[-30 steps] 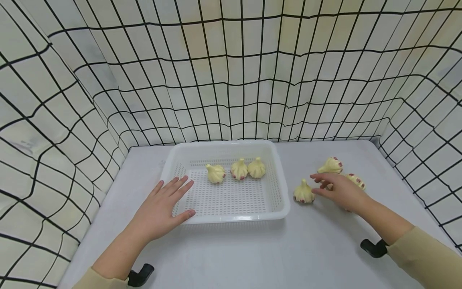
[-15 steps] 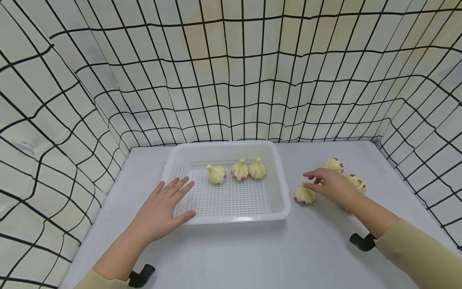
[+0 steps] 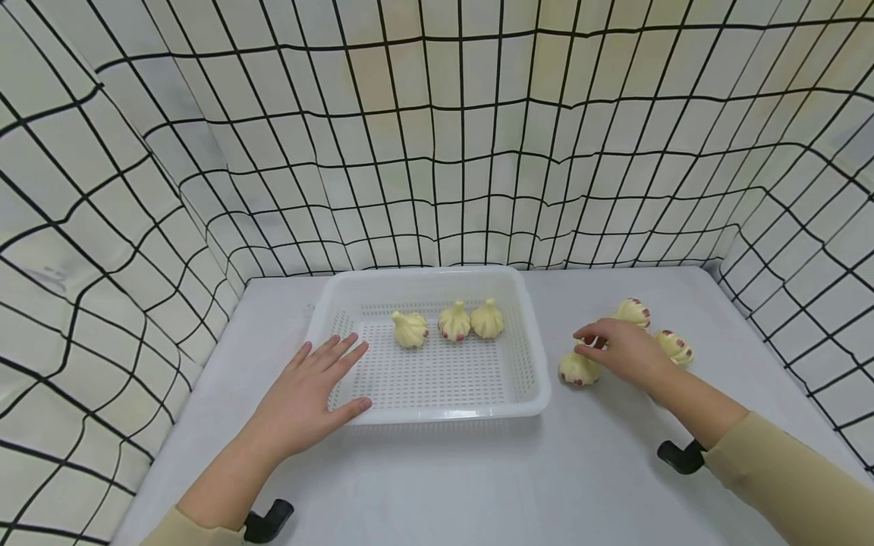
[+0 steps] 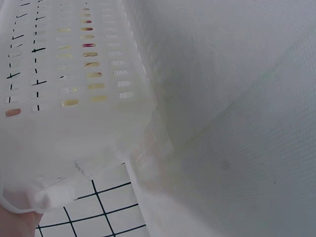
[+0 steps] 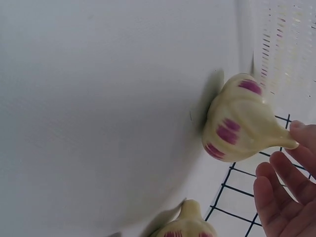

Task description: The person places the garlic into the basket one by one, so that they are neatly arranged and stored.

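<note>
At the right of the head view, my right hand (image 3: 631, 353) pinches the stem of a garlic bulb (image 3: 578, 369) between thumb and forefinger. In the right wrist view this cream garlic bulb (image 5: 239, 121) has purple patches, its base by the white tabletop. My left hand (image 3: 307, 402) lies with fingers spread over the left front corner of a white perforated basket (image 3: 444, 415). Inside the basket sit three garlic bulbs, one at the left (image 3: 410, 330) and two side by side at the right.
Behind the right hand lie two more garlic bulbs, one farther back (image 3: 633, 311) and one to the right (image 3: 674, 347). Black netting (image 3: 460, 159) over pale walls encloses the white table (image 3: 444, 485) at the back and sides.
My right hand has moved left and taken the stem of the nearest garlic bulb, which has shifted slightly. The left hand stays on the basket.
</note>
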A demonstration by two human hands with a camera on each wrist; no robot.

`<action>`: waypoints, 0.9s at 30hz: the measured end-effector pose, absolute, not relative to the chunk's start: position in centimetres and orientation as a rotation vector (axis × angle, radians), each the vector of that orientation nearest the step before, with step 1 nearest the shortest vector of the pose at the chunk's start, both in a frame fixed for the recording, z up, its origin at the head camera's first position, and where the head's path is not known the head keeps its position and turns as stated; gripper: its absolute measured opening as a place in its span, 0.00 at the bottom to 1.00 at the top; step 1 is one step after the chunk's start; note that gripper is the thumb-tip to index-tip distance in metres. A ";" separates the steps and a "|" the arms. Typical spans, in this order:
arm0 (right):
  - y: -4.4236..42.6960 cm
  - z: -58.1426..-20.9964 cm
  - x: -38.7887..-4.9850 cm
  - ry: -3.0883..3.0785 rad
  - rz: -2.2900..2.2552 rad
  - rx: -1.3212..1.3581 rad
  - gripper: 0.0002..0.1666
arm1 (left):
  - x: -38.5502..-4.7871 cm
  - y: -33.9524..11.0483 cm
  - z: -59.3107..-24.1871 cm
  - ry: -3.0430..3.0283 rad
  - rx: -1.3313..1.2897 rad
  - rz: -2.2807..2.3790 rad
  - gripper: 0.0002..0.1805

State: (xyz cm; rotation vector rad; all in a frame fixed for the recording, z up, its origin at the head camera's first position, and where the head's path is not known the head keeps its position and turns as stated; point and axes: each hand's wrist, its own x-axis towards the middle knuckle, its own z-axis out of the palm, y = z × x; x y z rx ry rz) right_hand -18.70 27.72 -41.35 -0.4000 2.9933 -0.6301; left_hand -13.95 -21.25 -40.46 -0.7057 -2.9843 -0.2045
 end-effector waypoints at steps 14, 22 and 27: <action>28.1 -40.9 -17.8 2.968 -0.695 -0.385 0.16 | -13.8 -21.4 -40.4 -2.970 -0.708 -0.195 0.46; 28.2 -39.5 -17.9 2.980 -0.624 -0.370 0.17 | -13.8 -21.4 -40.5 -2.968 -0.704 -0.190 0.46; 28.3 -37.1 -18.3 2.993 -0.623 -0.294 0.19 | -13.7 -21.2 -40.3 -2.973 -0.706 -0.200 0.46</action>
